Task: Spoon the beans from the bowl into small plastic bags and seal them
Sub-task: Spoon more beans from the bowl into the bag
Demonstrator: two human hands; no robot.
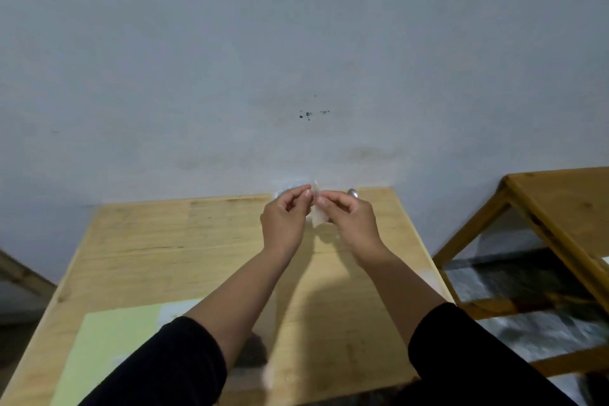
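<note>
Head view shows the left hand (286, 215) and right hand (346, 212) pinching a small plastic bag (317, 204) near the tabletop's (197, 241) far edge; it looks empty, so filling and sealing likely remain.

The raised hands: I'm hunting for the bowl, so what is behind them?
Behind the left hand a clear rounded rim shows, and past the right hand a spoon tip. Hands and bag cover the rest; beans can't be seen.
</note>
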